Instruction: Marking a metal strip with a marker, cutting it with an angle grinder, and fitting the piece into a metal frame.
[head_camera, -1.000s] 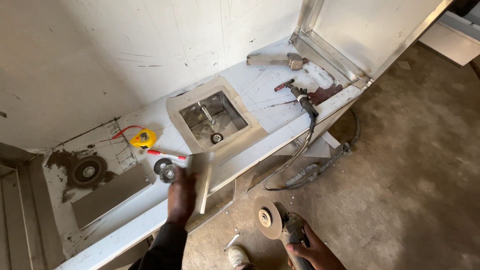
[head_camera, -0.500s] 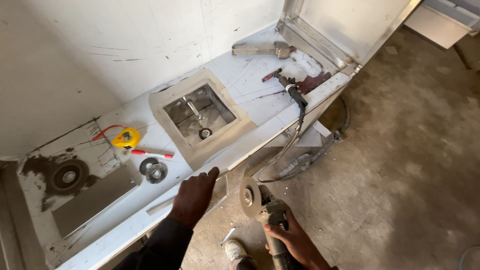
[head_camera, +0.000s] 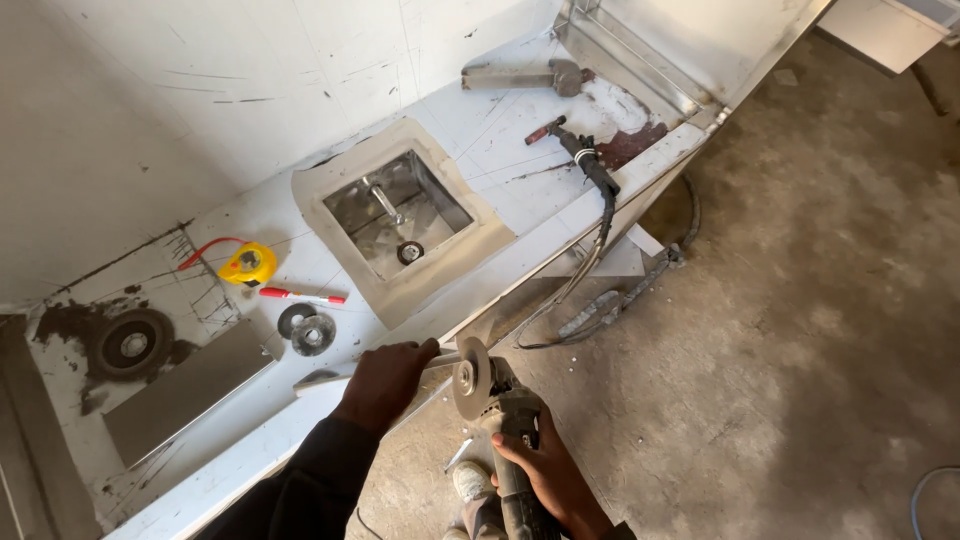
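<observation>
From my feed, my left hand (head_camera: 385, 380) is bare, with a dark, near-black long sleeve (head_camera: 300, 480) running up to the wrist (loose fabric, softly creased). My right hand (head_camera: 545, 470) is bare too, no glove. Below, I see a pale, scuffed shoe (head_camera: 468, 483) and greyish trouser cloth.

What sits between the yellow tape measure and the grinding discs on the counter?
A red marker pen lies between the yellow tape measure and the grinding discs, seen in the head view.
</observation>
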